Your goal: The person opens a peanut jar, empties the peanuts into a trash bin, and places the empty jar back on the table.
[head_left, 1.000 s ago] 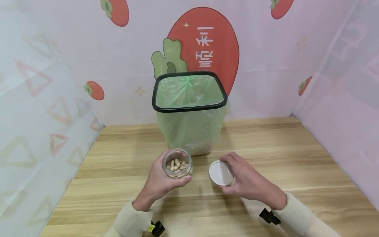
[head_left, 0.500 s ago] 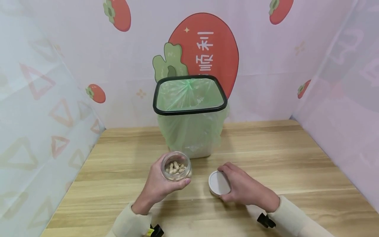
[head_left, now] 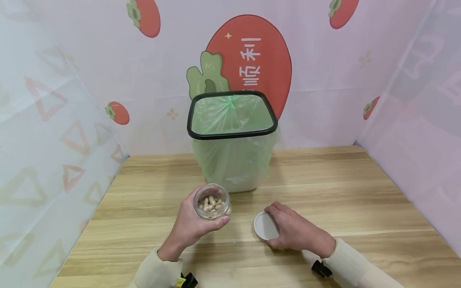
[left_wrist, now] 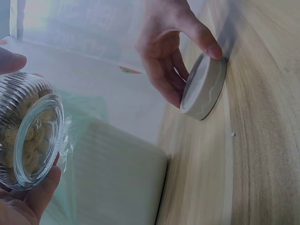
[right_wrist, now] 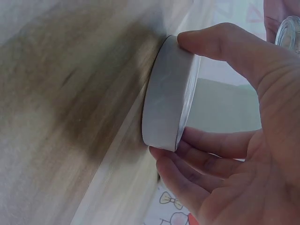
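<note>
A clear glass jar point(head_left: 212, 202) with peanuts in their shells point(head_left: 211, 204) inside is gripped by my left hand point(head_left: 189, 222), its mouth uncovered. The left wrist view shows the ribbed side and round base of the jar point(left_wrist: 33, 136), held above the tabletop. My right hand point(head_left: 293, 230) pinches a round white lid point(head_left: 265, 226) by its rim, thumb on one side and fingers on the other. In the right wrist view the lid point(right_wrist: 166, 93) lies at the wooden surface, flat side away from it.
Behind the hands stands a bin point(head_left: 232, 168) with a black rim point(head_left: 232, 135) and a green plastic liner point(head_left: 234, 112). The wooden table point(head_left: 331, 184) is bordered by printed cloth walls point(head_left: 324, 80). A tiny white speck point(left_wrist: 233, 134) lies on the wood.
My right hand has lowered the lid onto the table and drawn it slightly toward me. My left hand with the jar has shifted a little to the left.
</note>
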Demonstrator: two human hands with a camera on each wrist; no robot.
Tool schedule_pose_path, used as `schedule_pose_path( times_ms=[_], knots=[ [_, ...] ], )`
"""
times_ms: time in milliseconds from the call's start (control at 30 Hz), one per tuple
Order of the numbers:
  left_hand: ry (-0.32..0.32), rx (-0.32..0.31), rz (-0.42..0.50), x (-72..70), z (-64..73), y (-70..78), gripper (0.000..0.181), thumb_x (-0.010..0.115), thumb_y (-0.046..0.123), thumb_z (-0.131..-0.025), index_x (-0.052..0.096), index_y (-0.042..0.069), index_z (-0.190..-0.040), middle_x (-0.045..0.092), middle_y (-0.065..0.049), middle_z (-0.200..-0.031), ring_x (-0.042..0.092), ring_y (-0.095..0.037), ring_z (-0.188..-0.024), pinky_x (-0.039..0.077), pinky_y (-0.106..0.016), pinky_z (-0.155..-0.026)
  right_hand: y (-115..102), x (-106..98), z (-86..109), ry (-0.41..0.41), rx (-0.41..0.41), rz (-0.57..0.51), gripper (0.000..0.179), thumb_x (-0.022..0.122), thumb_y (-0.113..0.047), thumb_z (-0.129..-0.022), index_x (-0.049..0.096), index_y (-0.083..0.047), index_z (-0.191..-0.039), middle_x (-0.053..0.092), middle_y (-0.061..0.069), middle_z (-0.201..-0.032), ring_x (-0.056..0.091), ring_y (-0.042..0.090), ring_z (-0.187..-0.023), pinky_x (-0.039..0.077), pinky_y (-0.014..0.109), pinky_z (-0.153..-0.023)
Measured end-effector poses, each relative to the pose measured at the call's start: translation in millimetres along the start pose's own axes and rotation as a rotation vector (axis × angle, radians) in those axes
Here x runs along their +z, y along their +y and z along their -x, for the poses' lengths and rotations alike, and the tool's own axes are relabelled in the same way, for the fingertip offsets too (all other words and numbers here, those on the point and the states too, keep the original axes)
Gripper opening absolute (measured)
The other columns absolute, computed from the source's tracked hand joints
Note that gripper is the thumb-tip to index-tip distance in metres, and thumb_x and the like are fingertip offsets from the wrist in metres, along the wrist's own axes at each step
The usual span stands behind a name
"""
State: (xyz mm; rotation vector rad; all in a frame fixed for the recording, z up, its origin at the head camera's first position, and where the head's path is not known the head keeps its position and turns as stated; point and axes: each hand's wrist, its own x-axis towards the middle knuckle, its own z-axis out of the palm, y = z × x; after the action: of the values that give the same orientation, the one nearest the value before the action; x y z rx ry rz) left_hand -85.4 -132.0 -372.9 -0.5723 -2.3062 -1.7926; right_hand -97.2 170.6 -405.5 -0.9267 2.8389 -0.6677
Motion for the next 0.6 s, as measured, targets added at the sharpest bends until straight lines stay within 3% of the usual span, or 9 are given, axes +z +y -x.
schedule_pose_path(
  times_ms=[600],
  knots=[
    [-0.023, 0.008, 0.036, -2.3, -13.3, 18.3, 0.067, 0.097, 0.012, -0.072, 0.066, 0.019, -0.131, 0.074, -0.004, -0.121, 0.071, -0.021, -0.113, 0.058, -0.025, -0.099, -3, -1, 1.7, -0.018, -0.016, 0.021, 0.076, 0.090, -0.027, -0.070, 0.060, 0.007, -0.131, 0.061, 0.008, -0.118, 0.060, 0.015, -0.098, 0.058, 0.028, -0.078]
  ],
)
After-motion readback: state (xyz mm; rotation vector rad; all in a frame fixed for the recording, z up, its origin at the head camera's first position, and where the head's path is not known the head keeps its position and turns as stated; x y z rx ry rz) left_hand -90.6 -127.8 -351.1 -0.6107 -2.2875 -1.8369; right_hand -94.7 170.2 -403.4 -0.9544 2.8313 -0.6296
